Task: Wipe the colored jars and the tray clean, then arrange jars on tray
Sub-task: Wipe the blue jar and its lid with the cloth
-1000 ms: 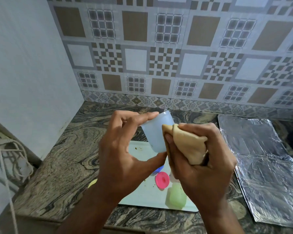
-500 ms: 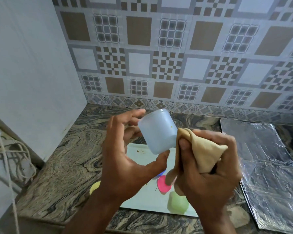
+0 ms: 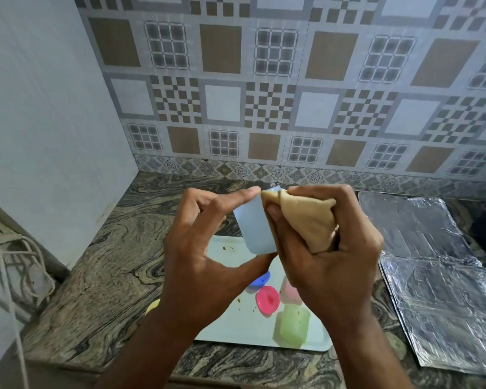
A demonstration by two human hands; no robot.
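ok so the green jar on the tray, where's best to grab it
Probably around its side wall, coming from above. The green jar stands on the tray near the front edge, with the pink lid close behind it, so fingers fit best on its left and right sides.

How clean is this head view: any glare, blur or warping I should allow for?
Head view: wide-angle bend curves the tiled wall edges; glare on the foil sheets; even, soft light; blue jar, cloth and tray crumbs reasonably sharp, periphery softer.
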